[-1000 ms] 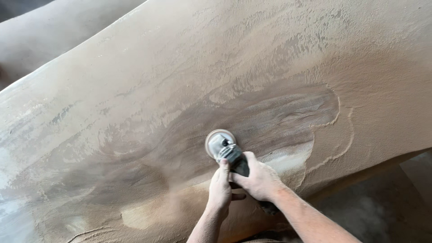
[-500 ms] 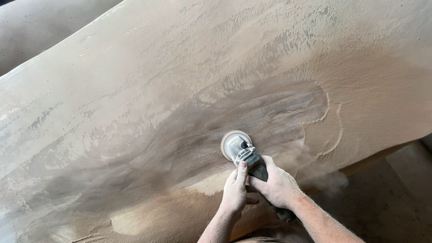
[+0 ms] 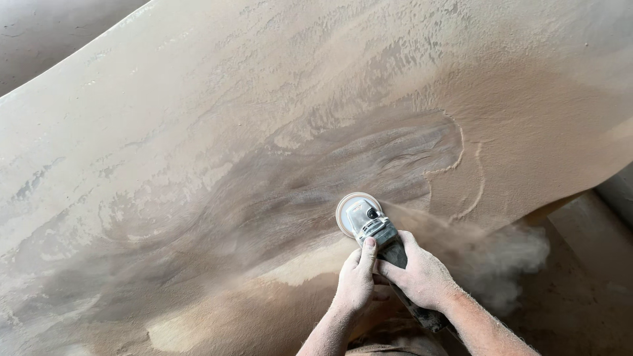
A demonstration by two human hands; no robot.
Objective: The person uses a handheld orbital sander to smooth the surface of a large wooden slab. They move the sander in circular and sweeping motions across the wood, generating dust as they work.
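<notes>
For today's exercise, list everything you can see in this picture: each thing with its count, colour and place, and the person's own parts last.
Wooden slab: one, pale tan with a darker sanded streak, fills most of the view.
Angle grinder: one, grey with a round disc, on the slab at lower centre.
Dust cloud: one, light brown, drifting off the slab's lower right edge.
Floor: brown, dusty, lower right; also top left.
Left hand: one, grip on the grinder body.
Right hand: one, grip on the grinder's handle.

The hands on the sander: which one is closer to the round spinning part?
The left hand. Its thumb reaches up to the angle sander, just behind the round disc. The right hand grips the dark body farther back, toward the tail.
</notes>
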